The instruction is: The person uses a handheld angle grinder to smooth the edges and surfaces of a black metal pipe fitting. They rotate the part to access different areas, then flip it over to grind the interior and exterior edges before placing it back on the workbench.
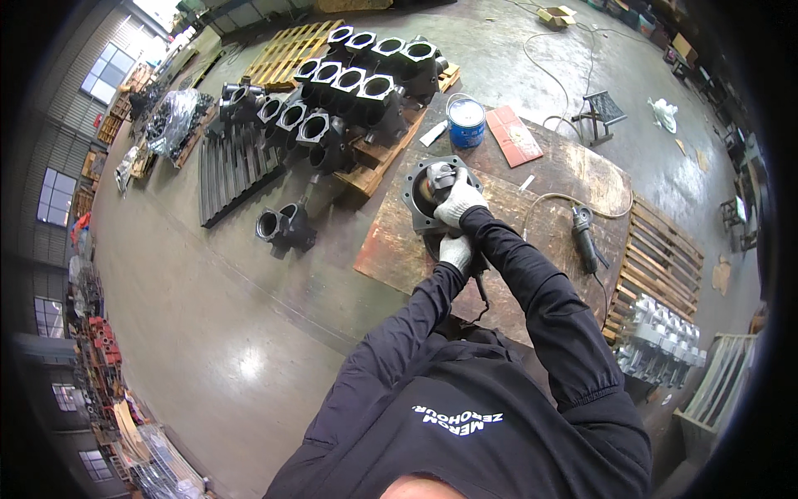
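In white work gloves, both my hands are closed on an angle grinder (441, 174). My right hand (460, 202) wraps round its front near the silver head. Lower down, my left hand (455, 250) grips the rear of the body, where a black cord hangs. The grinder's head is inside the round opening of a dark metal casting (409, 190) with a flange pierced by bolt holes. Its disc is mostly hidden, so contact with the casting cannot be told. The casting rests on a worn wooden tabletop (391, 249).
A blue paint can (466, 125) and a reddish board (514, 136) lie beyond the casting. A second angle grinder (586, 239) with a cord lies to the right. Several black castings (366, 83) stand on pallets at far left. A folding stool (600, 115) stands far right.
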Available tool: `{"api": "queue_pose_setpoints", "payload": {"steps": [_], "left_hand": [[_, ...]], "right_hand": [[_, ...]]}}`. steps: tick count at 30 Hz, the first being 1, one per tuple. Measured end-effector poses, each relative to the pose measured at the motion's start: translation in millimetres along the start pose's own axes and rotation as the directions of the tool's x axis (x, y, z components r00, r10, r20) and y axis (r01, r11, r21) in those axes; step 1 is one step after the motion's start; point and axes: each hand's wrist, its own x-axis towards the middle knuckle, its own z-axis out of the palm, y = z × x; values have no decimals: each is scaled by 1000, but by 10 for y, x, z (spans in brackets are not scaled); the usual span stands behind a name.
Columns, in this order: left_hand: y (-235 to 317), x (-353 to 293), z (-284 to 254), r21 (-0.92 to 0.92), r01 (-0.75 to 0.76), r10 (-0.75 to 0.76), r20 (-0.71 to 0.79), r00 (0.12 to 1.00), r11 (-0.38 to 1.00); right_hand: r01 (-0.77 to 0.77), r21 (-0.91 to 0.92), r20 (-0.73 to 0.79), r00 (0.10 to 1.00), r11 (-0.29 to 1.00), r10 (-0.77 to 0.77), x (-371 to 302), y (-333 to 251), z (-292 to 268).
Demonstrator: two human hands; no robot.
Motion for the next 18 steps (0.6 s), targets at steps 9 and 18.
{"api": "queue_pose_setpoints", "payload": {"steps": [9,18], "left_hand": [[-464,-303,349,-233,-45,71,104,992,971],[50,-261,132,-237,-63,68,14,998,969]], "right_hand": [[-45,-142,78,995,989,56,-156,169,-42],[60,-131,-32,997,990,-64,-5,-193,145]]}}
